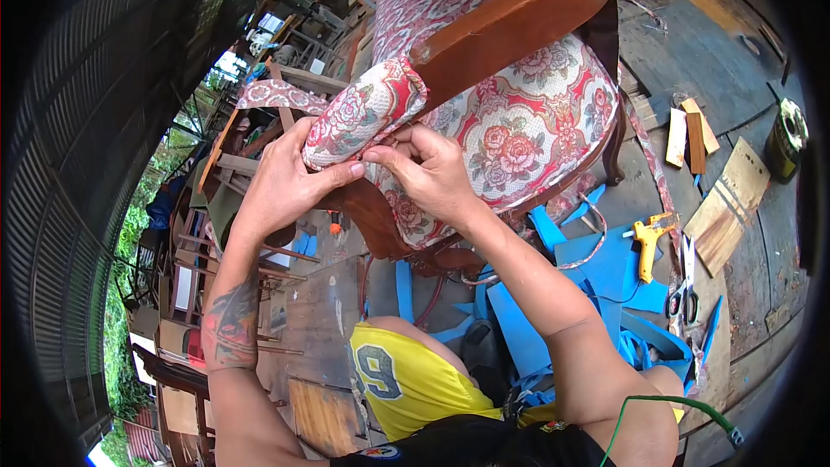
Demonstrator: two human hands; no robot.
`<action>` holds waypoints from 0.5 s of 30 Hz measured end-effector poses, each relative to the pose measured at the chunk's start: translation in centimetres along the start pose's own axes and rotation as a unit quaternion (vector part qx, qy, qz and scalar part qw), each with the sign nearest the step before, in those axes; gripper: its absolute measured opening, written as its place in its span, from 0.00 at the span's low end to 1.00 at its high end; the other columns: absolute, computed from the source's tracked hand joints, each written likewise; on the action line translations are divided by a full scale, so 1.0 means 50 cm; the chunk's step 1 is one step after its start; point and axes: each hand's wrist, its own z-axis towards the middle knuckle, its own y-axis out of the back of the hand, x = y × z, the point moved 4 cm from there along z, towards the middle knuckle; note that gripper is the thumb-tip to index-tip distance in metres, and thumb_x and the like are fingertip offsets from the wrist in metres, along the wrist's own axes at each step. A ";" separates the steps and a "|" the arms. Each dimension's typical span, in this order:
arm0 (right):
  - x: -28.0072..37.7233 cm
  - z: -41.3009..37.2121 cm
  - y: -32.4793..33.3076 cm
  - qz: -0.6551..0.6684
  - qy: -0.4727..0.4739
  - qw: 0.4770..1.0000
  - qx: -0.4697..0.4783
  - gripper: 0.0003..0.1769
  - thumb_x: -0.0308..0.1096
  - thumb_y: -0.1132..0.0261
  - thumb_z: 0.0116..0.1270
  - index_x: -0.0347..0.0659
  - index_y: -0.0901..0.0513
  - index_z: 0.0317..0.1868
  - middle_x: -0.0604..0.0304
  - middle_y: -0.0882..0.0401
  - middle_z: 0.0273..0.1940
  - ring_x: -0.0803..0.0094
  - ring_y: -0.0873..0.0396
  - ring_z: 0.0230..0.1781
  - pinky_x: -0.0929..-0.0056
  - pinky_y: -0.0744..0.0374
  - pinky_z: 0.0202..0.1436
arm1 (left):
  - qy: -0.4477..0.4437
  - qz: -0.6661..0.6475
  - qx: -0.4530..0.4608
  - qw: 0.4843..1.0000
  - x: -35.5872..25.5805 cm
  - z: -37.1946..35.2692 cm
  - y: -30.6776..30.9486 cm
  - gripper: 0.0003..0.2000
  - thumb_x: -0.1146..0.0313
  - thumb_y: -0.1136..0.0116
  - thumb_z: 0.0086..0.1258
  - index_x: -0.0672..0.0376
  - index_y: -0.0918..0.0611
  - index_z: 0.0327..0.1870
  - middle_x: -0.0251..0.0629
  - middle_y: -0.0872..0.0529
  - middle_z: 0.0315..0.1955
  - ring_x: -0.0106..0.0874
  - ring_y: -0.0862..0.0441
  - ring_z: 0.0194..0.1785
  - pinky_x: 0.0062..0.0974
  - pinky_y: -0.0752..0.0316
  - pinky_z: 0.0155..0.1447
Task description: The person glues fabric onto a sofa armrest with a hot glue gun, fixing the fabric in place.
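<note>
A floral padded armrest (367, 112) sits on the wooden arm (510, 17) of a chair with a floral seat (527, 130). My left hand (290, 175) wraps round the armrest's near end, its thumb pressed along the lower edge. Beside it, my right hand (428, 169) pinches the fabric edge under the pad, thumb against bent fingers. The two thumbs nearly meet at the pad's lower edge. What lies between the right fingertips is too small to make out.
On the floor at the right are a yellow glue gun (648, 246), black-handled scissors (686, 285), blue foam sheets (527, 320), wood pieces (731, 207) and a can (787, 140). Wooden frames (194, 259) are piled at the left.
</note>
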 end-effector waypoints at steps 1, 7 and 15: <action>-0.001 0.001 0.000 0.000 0.000 1.000 -0.001 0.11 0.34 0.24 0.68 0.35 0.14 0.34 0.57 0.13 0.24 0.78 0.19 0.21 0.72 0.25 0.26 | 0.002 0.005 -0.004 1.000 0.001 -0.001 -0.001 0.29 0.59 0.21 0.63 0.64 0.19 0.60 0.39 0.11 0.49 0.25 0.15 0.52 0.30 0.22 0.60; -0.001 -0.001 0.000 -0.014 0.003 1.000 -0.002 0.11 0.34 0.24 0.69 0.35 0.14 0.35 0.58 0.13 0.25 0.78 0.19 0.21 0.73 0.25 0.26 | -0.006 0.012 -0.023 1.000 -0.002 -0.002 -0.002 0.30 0.57 0.20 0.61 0.64 0.18 0.60 0.41 0.09 0.48 0.26 0.14 0.51 0.31 0.21 0.59; -0.006 0.000 0.002 0.012 -0.016 1.000 -0.002 0.11 0.35 0.25 0.69 0.34 0.12 0.38 0.59 0.14 0.23 0.82 0.22 0.22 0.74 0.26 0.25 | -0.007 0.003 -0.026 1.000 0.005 -0.003 -0.002 0.34 0.53 0.19 0.59 0.63 0.19 0.62 0.43 0.09 0.49 0.30 0.12 0.53 0.33 0.20 0.61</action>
